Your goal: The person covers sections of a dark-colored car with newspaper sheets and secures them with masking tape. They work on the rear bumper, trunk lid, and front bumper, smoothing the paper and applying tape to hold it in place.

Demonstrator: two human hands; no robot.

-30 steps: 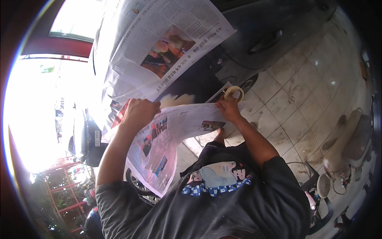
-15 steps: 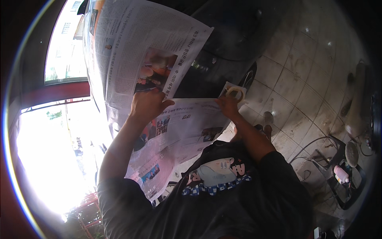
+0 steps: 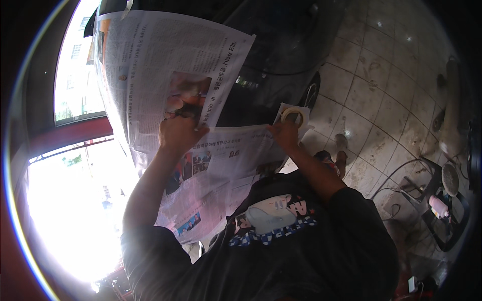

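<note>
Both hands are well apart in the middle of the frame, each closed on the upper edge of a thin, pinkish-white printed newspaper sheet (image 3: 221,156). The left hand (image 3: 176,134) grips it left of centre, thumb pointing toward the right of the frame; its fingertips are hidden. The right hand (image 3: 284,136) pinches the sheet's upper right corner between thumb and fingers, and a cream-coloured ring-shaped roll of tape (image 3: 302,118) lies right against its fingers; whether they also hold the roll cannot be told. Between the hands the edge runs nearly straight, and the sheet hangs down toward a black short-sleeved T-shirt with a printed picture (image 3: 273,213), creased in its lower part. Above the left hand, a larger grey-white newspaper page with a colour photograph (image 3: 150,55) spreads across the upper left, its lower end meeting the held sheet near that hand. A dark, glossy vehicle body (image 3: 276,88) shows to the right of this page. Pale, stained square floor tiles (image 3: 374,70) fill the upper right, and a pink plastic bottle (image 3: 438,206) lies near the right rim of the frame.
</note>
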